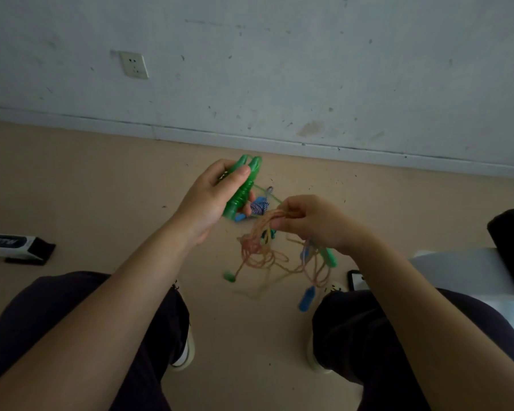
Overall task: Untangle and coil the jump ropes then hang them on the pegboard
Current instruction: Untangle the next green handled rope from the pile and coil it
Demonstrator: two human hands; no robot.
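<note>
left hand (217, 197): clamped on 2 green handles (244, 185) | right hand (309, 221): pinches orange rope (267, 223) tangle above floor (101, 179) | rope: light, soft, likely snags; take near handles

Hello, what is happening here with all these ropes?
A seated person is sorting out tangled jump ropes. The left hand grips two green handles held side by side. The right hand pinches a bunch of orange rope, whose loops hang tangled above the floor. Blue handles dangle in the tangle. Nothing looks coiled yet.
</note>
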